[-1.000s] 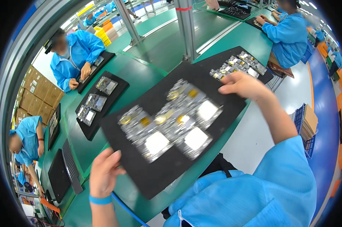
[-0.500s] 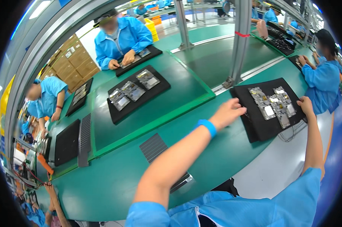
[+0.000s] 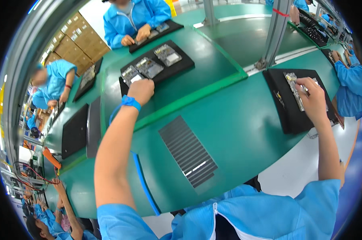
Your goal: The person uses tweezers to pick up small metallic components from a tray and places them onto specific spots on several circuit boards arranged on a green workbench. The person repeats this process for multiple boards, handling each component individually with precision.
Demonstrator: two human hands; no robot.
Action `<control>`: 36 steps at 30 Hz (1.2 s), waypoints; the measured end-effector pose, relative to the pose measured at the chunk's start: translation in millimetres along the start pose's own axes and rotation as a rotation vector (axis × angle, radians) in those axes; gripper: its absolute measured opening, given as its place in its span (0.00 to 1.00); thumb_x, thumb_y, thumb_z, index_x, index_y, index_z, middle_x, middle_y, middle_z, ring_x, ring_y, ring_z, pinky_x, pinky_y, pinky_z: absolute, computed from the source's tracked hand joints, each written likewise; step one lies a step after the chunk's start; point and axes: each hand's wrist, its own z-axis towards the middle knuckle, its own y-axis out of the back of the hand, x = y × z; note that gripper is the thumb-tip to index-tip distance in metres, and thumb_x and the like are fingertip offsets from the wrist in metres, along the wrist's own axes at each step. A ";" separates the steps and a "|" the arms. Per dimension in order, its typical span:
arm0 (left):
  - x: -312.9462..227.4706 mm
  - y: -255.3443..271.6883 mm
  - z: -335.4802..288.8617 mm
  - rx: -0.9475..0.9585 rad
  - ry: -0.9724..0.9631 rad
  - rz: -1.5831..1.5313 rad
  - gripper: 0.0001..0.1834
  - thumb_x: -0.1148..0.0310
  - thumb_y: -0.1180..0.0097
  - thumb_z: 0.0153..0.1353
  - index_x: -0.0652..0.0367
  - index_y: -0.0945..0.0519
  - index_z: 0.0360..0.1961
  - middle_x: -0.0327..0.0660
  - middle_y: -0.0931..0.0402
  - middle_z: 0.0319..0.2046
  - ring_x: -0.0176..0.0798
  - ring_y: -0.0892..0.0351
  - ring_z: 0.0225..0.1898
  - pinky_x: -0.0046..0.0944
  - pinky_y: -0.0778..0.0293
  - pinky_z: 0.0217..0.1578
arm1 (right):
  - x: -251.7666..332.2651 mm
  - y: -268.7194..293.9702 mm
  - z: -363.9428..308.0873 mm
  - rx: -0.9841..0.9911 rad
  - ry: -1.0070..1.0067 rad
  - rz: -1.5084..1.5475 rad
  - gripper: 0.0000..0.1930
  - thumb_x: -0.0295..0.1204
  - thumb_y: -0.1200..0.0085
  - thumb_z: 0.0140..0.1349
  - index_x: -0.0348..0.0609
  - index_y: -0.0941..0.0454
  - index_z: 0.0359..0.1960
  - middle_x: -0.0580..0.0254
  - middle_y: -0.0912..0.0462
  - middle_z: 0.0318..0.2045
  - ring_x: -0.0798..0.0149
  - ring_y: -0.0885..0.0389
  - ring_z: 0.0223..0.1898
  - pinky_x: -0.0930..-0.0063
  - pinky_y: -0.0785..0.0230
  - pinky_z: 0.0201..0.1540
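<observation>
My left hand (image 3: 141,91) reaches across to the near edge of the middle black foam pad (image 3: 181,72). Its fingers are curled beside the white patch of the leftmost circuit board (image 3: 129,76); what they hold is hidden. Two more boards, a second circuit board (image 3: 149,68) and a third circuit board (image 3: 167,55), lie on that pad. Over the right black pad (image 3: 279,78) is my right hand (image 3: 314,98), thumb and fingers pinched together above the boards. A long circuit board (image 3: 294,91) shows beside it; the hand covers much of the rest.
A dark striped sheet (image 3: 188,150) lies on the green table (image 3: 237,136). A blue cord (image 3: 143,180) runs from my left wristband. A raised green edge (image 3: 197,93) and a metal post (image 3: 275,36) stand ahead. A co-worker (image 3: 135,20) handles boards opposite.
My left hand has swung from the right pad to the middle pad's near edge. My right hand has moved from the right pad's side onto its boards. The view has shifted.
</observation>
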 end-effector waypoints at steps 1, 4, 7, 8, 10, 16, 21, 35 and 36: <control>-8.5 7.6 -9.8 -0.039 -0.045 0.007 0.07 0.69 0.46 0.50 0.63 0.22 0.25 0.50 0.20 0.27 0.50 0.19 0.30 0.47 0.23 0.30 | 22.2 -5.2 0.3 0.027 0.018 0.061 0.06 0.24 0.47 0.59 0.36 0.24 0.36 0.53 0.21 0.31 0.54 0.22 0.32 0.70 0.31 0.37; -39.1 28.6 -53.5 -0.221 -0.136 -0.030 0.08 0.68 0.47 0.50 0.61 0.28 0.21 0.46 0.24 0.21 0.48 0.21 0.25 0.45 0.25 0.26 | 67.4 -16.9 -8.8 0.134 0.003 0.267 0.12 0.34 0.51 0.65 0.36 0.24 0.37 0.56 0.21 0.31 0.60 0.23 0.30 0.73 0.32 0.34; -85.0 46.6 -128.0 -0.354 -0.180 -0.053 0.09 0.73 0.44 0.45 0.65 0.24 0.30 0.42 0.27 0.21 0.40 0.26 0.21 0.39 0.28 0.21 | 95.2 -42.5 -22.6 0.205 -0.019 0.662 0.24 0.45 0.64 0.71 0.34 0.25 0.34 0.62 0.24 0.28 0.70 0.27 0.26 0.77 0.36 0.30; -93.9 56.0 -163.2 -0.326 -0.196 -0.013 0.15 0.74 0.44 0.44 0.69 0.23 0.35 0.44 0.25 0.25 0.39 0.25 0.23 0.37 0.28 0.21 | 103.2 -54.3 -23.5 0.174 0.072 0.794 0.26 0.47 0.66 0.71 0.34 0.26 0.33 0.64 0.25 0.27 0.72 0.28 0.26 0.78 0.37 0.29; -120.1 70.5 -206.0 -0.318 -0.315 0.054 0.16 0.76 0.48 0.44 0.73 0.22 0.37 0.52 0.22 0.32 0.40 0.24 0.29 0.30 0.27 0.24 | 113.0 -51.5 -32.7 0.528 -0.177 0.897 0.26 0.47 0.67 0.71 0.36 0.27 0.29 0.66 0.26 0.25 0.74 0.29 0.23 0.80 0.37 0.27; -169.2 95.1 -239.4 -0.137 -0.330 -0.317 0.17 0.72 0.45 0.46 0.71 0.22 0.39 0.52 0.23 0.37 0.43 0.22 0.38 0.35 0.25 0.35 | 145.6 -67.4 -70.8 0.979 -0.624 1.161 0.12 0.36 0.47 0.63 0.39 0.25 0.30 0.67 0.24 0.25 0.78 0.28 0.24 0.84 0.36 0.26; -191.7 89.2 -228.1 -0.161 -0.575 -0.624 0.18 0.70 0.45 0.49 0.69 0.22 0.41 0.50 0.25 0.44 0.49 0.25 0.48 0.40 0.27 0.48 | 148.1 -73.9 -104.7 0.849 -0.720 1.128 0.12 0.31 0.38 0.56 0.38 0.26 0.32 0.68 0.23 0.25 0.80 0.28 0.24 0.86 0.34 0.24; -197.9 79.8 -219.7 -0.198 -0.626 -0.560 0.13 0.71 0.43 0.51 0.69 0.20 0.36 0.49 0.24 0.39 0.47 0.24 0.44 0.37 0.24 0.44 | 146.8 -83.9 -132.6 0.673 -0.544 1.238 0.08 0.29 0.47 0.63 0.37 0.31 0.36 0.63 0.22 0.26 0.78 0.25 0.21 0.86 0.34 0.23; -197.8 80.4 -219.6 -0.195 -0.633 -0.549 0.12 0.72 0.43 0.51 0.69 0.20 0.35 0.49 0.24 0.38 0.46 0.23 0.44 0.37 0.24 0.43 | 146.1 -84.0 -130.1 0.697 -0.532 1.238 0.08 0.29 0.47 0.64 0.37 0.31 0.36 0.62 0.22 0.26 0.78 0.25 0.22 0.86 0.33 0.24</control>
